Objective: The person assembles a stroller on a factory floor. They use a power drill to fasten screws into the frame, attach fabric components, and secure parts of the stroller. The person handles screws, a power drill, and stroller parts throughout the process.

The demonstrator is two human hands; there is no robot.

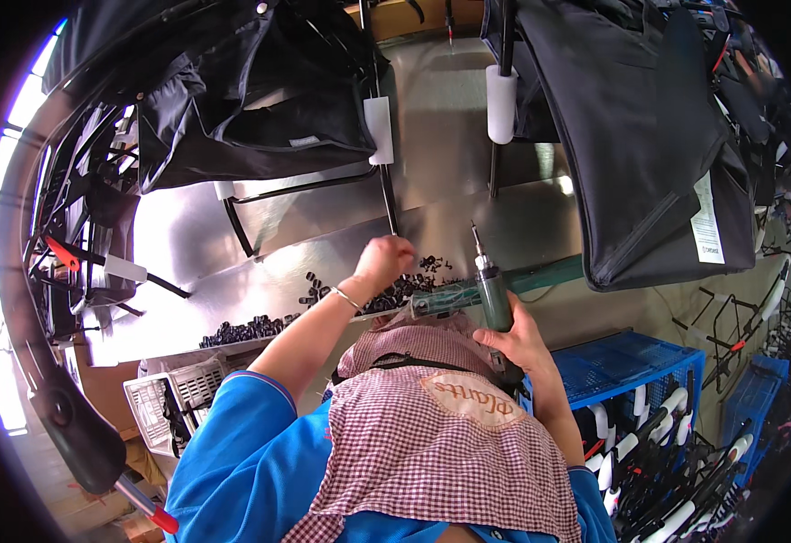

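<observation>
My right hand is wrapped round the lower body of a green electric screwdriver. Its thin bit points up and away from me. Over the near edge of the shiny metal table, my left hand is closed in a pinch; whatever lies between the fingertips is too small to make out. Just beyond those fingers ends a black metal tube with a white foam sleeve; contact cannot be told. Heaps of small black parts line the table's near edge, some beneath my left hand.
Black fabric with a tubular frame stands on the table's far left, and a large black fabric panel at the right. A white crate sits low left. Blue crates and sleeved tubes crowd the lower right.
</observation>
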